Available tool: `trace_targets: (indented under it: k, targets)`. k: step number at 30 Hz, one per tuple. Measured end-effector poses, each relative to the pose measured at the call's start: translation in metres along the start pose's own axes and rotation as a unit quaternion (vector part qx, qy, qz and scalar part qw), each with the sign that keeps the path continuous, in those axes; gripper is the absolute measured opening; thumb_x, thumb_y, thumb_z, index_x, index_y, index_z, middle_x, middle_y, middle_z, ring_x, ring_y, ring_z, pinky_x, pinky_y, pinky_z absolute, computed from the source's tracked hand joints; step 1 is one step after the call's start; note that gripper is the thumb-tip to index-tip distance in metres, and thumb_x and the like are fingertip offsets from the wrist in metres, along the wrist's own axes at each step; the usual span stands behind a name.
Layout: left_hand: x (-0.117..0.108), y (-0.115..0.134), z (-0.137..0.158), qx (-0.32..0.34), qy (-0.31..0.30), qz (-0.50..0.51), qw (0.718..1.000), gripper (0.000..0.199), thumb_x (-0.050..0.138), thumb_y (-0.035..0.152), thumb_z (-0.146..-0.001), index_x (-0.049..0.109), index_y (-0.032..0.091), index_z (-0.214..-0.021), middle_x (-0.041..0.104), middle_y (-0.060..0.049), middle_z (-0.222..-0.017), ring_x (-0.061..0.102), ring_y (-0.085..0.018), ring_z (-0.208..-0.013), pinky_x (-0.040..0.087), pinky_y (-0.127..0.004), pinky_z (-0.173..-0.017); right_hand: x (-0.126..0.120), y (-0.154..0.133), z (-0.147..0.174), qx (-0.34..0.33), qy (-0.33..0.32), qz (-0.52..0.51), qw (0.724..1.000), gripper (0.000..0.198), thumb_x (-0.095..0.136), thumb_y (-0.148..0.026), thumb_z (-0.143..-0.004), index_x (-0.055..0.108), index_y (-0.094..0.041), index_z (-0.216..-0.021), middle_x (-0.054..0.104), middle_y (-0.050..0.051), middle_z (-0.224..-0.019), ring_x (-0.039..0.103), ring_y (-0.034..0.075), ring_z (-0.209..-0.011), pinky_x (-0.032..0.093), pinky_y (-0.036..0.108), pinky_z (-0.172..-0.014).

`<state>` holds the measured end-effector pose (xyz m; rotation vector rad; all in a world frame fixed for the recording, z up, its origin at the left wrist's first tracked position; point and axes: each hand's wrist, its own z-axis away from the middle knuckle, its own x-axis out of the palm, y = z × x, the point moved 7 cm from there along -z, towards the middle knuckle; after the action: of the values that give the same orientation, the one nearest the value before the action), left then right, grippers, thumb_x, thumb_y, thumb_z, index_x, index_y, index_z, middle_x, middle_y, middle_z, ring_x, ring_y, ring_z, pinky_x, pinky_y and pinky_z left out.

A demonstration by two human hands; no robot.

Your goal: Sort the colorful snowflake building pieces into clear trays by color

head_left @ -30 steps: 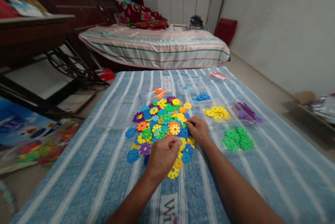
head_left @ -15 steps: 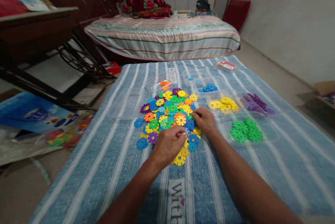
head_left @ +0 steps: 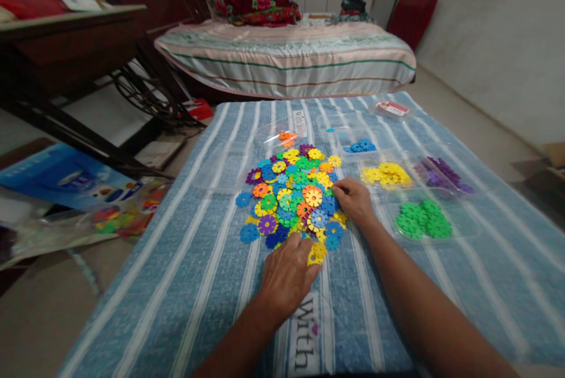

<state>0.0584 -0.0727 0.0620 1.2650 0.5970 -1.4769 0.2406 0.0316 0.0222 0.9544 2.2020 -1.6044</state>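
A mixed pile of flower-shaped plastic discs in several colours lies on the striped cloth. My left hand reaches over the near edge of the pile, palm down, thumb apart from the fingers. Beside its thumb and index finger are yellow discs; its fingertips are partly hidden. At the pile's right edge rests my right hand, fingers curled and thumb pressed against them beside blue discs. Whatever that pinch holds, if anything, is too small to make out.
Clear trays to the right hold green discs, yellow discs, purple discs and blue discs. Orange discs lie in a clear container behind the pile. A bed stands beyond the cloth-covered surface.
My left hand has drawn back toward me from the middle of the pile to its near edge, its thumb now apart. My right hand stays at the pile's right edge. The view has shifted slightly.
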Motion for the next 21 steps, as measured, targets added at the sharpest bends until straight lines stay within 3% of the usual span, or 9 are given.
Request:
trace_targets:
  k: [9, 12, 14, 17, 19, 21]
  targets:
    - [0.0, 0.0, -0.001, 0.002, 0.048, 0.037, 0.998, 0.017, 0.058, 0.026, -0.081, 0.06, 0.02, -0.097, 0.061, -0.007, -0.104, 0.061, -0.023, -0.096, 0.047, -0.033, -0.079, 0.0, 0.001, -0.001, 0.004, -0.009, 0.002, 1.0, 0.02, 0.053, -0.029, -0.08, 0.07, -0.021, -0.072, 0.066, 0.002, -0.074, 0.058, 0.017, -0.073, 0.043, 0.029, -0.07]
    - [-0.003, -0.006, -0.001, 0.017, 0.073, 0.111, 0.991, 0.008, 0.055, 0.022, -0.079, 0.059, 0.02, -0.085, 0.062, -0.004, -0.087, 0.06, -0.019, -0.082, 0.045, -0.03, -0.072, 0.001, 0.002, -0.001, 0.004, -0.009, 0.005, 1.0, 0.02, 0.053, -0.028, -0.08, 0.07, -0.021, -0.073, 0.066, 0.002, -0.075, 0.058, 0.017, -0.075, 0.043, 0.029, -0.072]
    - [-0.003, -0.012, -0.002, 0.019, 0.057, 0.217, 0.974, 0.004, 0.054, 0.021, -0.076, 0.056, 0.019, -0.073, 0.057, 0.0, -0.07, 0.056, -0.015, -0.068, 0.043, -0.026, -0.063, 0.002, 0.002, -0.002, 0.004, -0.007, 0.007, 1.0, 0.019, 0.054, -0.027, -0.08, 0.07, -0.021, -0.073, 0.066, 0.002, -0.076, 0.058, 0.017, -0.075, 0.043, 0.029, -0.072]
    - [-0.002, -0.023, -0.007, -0.019, 0.009, 0.393, 0.919, 0.009, 0.056, 0.026, -0.073, 0.054, 0.019, -0.068, 0.049, 0.005, -0.057, 0.048, -0.01, -0.052, 0.038, -0.021, -0.05, 0.004, 0.002, -0.004, 0.005, -0.006, 0.006, 1.0, 0.018, 0.054, -0.027, -0.08, 0.069, -0.021, -0.072, 0.065, 0.002, -0.074, 0.058, 0.017, -0.074, 0.042, 0.029, -0.07]
    - [-0.006, -0.027, -0.013, -0.053, -0.003, 0.458, 0.887, 0.011, 0.058, 0.028, -0.07, 0.054, 0.018, -0.069, 0.048, 0.006, -0.055, 0.046, -0.009, -0.047, 0.036, -0.02, -0.045, 0.005, 0.001, -0.006, 0.002, -0.004, 0.007, 1.0, 0.019, 0.054, -0.027, -0.08, 0.069, -0.021, -0.07, 0.065, 0.002, -0.073, 0.058, 0.017, -0.073, 0.042, 0.028, -0.069]
    - [-0.015, -0.023, -0.024, -0.066, 0.002, 0.48, 0.875, 0.013, 0.06, 0.029, -0.067, 0.055, 0.017, -0.067, 0.048, 0.007, -0.052, 0.046, -0.008, -0.044, 0.036, -0.019, -0.042, 0.005, 0.0, -0.006, -0.003, 0.001, 0.01, 1.0, 0.018, 0.055, -0.027, -0.08, 0.069, -0.021, -0.071, 0.065, 0.002, -0.073, 0.058, 0.017, -0.073, 0.042, 0.028, -0.069]
